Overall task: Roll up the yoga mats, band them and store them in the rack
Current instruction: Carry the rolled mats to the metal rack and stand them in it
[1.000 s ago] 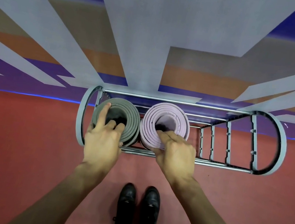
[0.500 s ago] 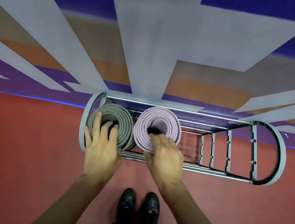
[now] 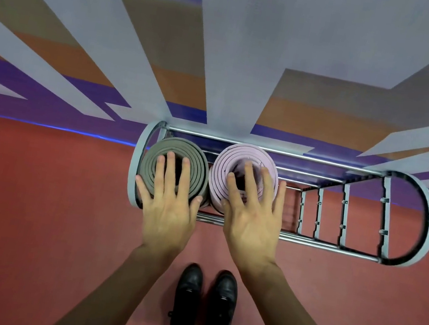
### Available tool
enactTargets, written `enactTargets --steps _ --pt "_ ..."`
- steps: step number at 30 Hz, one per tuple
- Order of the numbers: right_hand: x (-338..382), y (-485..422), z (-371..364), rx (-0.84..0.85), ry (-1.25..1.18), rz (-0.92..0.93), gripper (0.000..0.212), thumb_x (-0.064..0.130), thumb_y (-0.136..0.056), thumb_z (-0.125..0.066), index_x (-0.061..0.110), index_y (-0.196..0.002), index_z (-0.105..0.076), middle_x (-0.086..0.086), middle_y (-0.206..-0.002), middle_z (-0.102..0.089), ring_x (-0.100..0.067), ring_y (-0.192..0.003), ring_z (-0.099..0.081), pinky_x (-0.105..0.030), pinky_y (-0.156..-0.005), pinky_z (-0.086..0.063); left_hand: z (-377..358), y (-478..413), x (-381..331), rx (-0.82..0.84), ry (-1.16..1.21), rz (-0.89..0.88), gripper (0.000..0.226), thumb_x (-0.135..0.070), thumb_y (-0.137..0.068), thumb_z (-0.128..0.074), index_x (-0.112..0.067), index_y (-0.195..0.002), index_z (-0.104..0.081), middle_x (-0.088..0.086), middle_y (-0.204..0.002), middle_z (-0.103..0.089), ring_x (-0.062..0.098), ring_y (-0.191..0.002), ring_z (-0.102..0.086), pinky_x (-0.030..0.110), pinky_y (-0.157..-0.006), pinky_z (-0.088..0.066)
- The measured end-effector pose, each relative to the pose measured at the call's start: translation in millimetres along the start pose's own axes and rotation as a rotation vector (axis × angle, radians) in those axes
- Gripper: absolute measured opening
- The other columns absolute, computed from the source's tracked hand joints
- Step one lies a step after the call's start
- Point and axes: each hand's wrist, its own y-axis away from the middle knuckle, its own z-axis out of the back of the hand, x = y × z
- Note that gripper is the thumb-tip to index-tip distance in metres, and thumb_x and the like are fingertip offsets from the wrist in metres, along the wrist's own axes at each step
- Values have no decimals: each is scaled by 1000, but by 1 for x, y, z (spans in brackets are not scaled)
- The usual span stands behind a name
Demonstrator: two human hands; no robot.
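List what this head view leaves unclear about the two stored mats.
- Bands: head view looks onto the ends of the grey rolled foam mat and pale pink rolled foam mat; their sides are hidden.
- Roll centres: head view, covered by the left hand and right hand.
- Base of the grey metal rack: head view, under the mats.

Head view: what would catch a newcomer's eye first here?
The left hand and the right hand lie spread over the ends of two rolled mats, the grey mat and the pink mat. Both stand side by side at the left end of the metal rack. Black shoes show below.
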Motion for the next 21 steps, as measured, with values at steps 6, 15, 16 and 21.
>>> enactTargets --steps 6,15,16,21 --pt "2 5 -18 66 -122 -16 55 21 -106 -57 14 -158 -42 -12 -170 -28 -36 -160 -8 -65 -124 -20 -2 -1 -2 -40 40 6 74 -42 -99 -50 -15 -164 -26 15 -170 -24 35 -158 -17 76 -117 -21" --pt "3 16 -26 81 -99 -7 51 33 -111 -34 18 -159 -40 -10 -169 -29 -34 -161 -9 -60 -128 -12 -1 2 1 36 39 -3 72 -43 -101 -44 -18 -164 -22 11 -171 -23 34 -159 -17 75 -118 -18" --pt "3 19 -26 91 -96 -2 51 34 -111 -32 18 -159 -41 -9 -169 -29 -34 -160 -9 -59 -128 -9 0 2 2 59 45 -3 71 -44 -101 -42 -19 -165 -23 11 -171 -22 33 -159 -17 75 -119 -18" --pt "7 16 -24 113 -105 -5 52 35 -111 -30 18 -159 -41 -8 -169 -30 -33 -161 -7 -47 -129 8 1 -5 -1 141 68 29 67 -43 -102 -33 -17 -164 -27 11 -171 -25 34 -158 -21 77 -117 -18"
